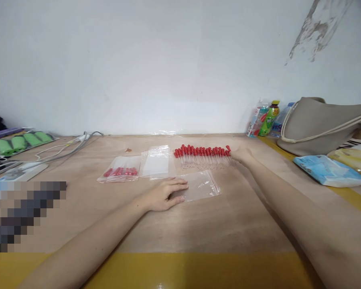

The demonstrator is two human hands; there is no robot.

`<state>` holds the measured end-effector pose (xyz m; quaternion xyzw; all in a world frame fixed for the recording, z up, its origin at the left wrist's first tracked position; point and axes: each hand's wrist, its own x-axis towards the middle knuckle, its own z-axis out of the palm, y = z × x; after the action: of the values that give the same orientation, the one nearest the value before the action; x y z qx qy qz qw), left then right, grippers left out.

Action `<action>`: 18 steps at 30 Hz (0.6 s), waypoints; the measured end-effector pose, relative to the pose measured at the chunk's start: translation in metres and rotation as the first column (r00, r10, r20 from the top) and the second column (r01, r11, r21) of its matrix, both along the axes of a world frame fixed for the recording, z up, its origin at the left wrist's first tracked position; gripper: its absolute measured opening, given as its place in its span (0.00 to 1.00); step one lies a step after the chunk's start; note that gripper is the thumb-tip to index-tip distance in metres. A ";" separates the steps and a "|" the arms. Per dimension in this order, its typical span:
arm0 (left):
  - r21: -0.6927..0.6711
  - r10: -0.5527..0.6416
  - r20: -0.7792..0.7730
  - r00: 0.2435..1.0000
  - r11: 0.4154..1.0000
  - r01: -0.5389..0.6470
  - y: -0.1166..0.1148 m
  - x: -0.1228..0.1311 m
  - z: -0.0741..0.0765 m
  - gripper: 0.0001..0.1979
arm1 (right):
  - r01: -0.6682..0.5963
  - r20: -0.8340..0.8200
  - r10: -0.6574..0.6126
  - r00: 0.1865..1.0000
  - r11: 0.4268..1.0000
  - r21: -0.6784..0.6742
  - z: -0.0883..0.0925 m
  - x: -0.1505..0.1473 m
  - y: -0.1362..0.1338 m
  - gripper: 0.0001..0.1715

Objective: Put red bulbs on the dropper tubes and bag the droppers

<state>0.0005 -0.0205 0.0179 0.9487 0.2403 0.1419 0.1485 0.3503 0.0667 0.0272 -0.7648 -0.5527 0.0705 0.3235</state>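
My left hand (165, 193) lies with its fingers apart on the left end of a clear zip bag (200, 186), which is flat on the table. Beyond that bag runs a row of glass droppers (203, 154) with red rubber bulbs, their thin tubes pointing towards me. At the row's right end, my right hand (242, 155) has its fingers drawn together on a dropper (228, 148), whose bulb sits higher than the others; the fingertips are partly hidden. Left of the row lie white-panelled zip bags (156, 162) and a zip bag with several red-bulbed droppers inside (120, 170).
Cables (66, 150) and a power strip (24, 172) lie at left, near a pack of green rolls (22, 142). At right are drink bottles (270, 118), a grey bag (321, 124) and a blue tissue pack (327, 170). The wall (174, 72) bounds the table's back.
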 end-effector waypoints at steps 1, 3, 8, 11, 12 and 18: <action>0.004 0.001 -0.002 1.000 1.000 -0.001 0.000 0.000 0.000 0.22 | 0.021 -0.024 -0.022 0.999 1.000 -0.014 0.002 -0.001 -0.004 0.11; 0.005 0.002 0.000 1.000 1.000 -0.002 0.000 0.000 0.000 0.22 | 0.041 -0.076 -0.043 0.996 0.999 -0.022 0.002 -0.006 -0.015 0.10; -0.007 0.002 0.010 1.000 1.000 -0.002 -0.001 0.001 0.002 0.22 | -0.139 -0.485 0.240 0.841 0.962 0.235 -0.014 -0.040 -0.056 0.34; -0.002 0.006 -0.002 1.000 1.000 -0.006 -0.001 0.001 0.002 0.21 | -0.186 -0.651 0.352 0.673 0.932 0.313 -0.023 -0.058 -0.074 0.48; 0.001 0.007 -0.006 1.000 1.000 -0.007 -0.001 0.001 0.002 0.21 | -0.174 -0.686 0.348 0.639 0.934 0.312 -0.025 -0.063 -0.078 0.48; 0.002 0.001 0.003 1.000 1.000 -0.001 -0.001 0.001 0.002 0.22 | -0.122 -0.845 0.313 0.434 0.950 0.288 -0.028 -0.079 -0.084 0.26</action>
<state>0.0016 -0.0215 0.0194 0.9485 0.2405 0.1438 0.1478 0.2709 -0.0177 -0.0006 -0.5062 -0.4037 0.4448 0.6188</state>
